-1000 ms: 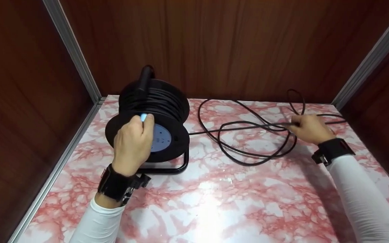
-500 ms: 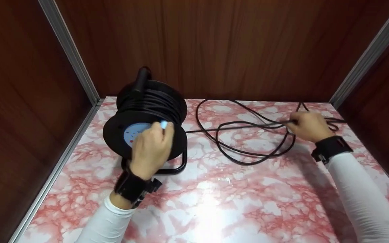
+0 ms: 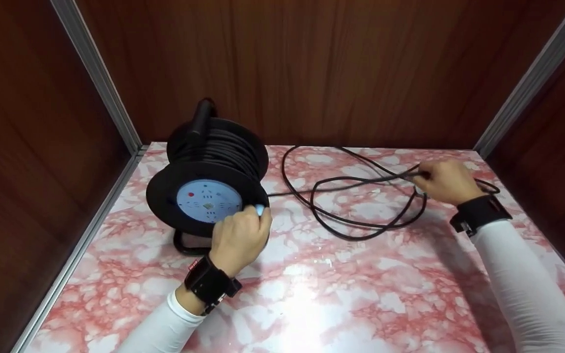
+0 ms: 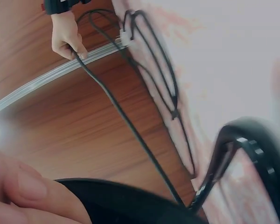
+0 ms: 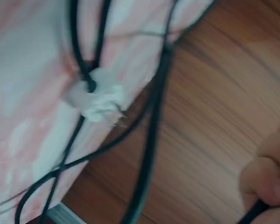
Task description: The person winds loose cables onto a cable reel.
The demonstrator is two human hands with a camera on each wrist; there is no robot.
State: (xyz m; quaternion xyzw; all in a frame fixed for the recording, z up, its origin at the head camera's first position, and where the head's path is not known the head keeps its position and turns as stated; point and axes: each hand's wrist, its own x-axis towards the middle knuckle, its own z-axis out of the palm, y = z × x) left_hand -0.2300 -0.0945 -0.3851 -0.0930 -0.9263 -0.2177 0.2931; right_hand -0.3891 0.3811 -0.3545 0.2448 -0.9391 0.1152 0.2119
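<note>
A black cable reel (image 3: 162,196) with a light-blue socket face (image 3: 206,196) stands on the left of the table, several turns of cable wound on its drum. My left hand (image 3: 241,240) grips a crank knob at the lower right of the reel's front disc; only its blue tip (image 3: 259,210) shows above the fist. On the right, my right hand (image 3: 448,182) holds the black cable (image 3: 385,179) raised over the table. From there the cable runs back to the reel, seen taut-looking in the left wrist view beside the right hand (image 4: 67,39).
Loose loops of cable (image 3: 353,239) lie on the red-and-white table (image 3: 341,294) between reel and right hand. A crumpled white piece (image 5: 100,95) sits around the cable. Brown wood-grain panels (image 3: 336,73) wall the back and both sides. The reel's tube stand (image 3: 189,251) touches the table.
My left hand has swung the knob clockwise, from the top of the disc to its lower right, and the socket face has turned. My right hand stays nearly in place while cable behind it shifts.
</note>
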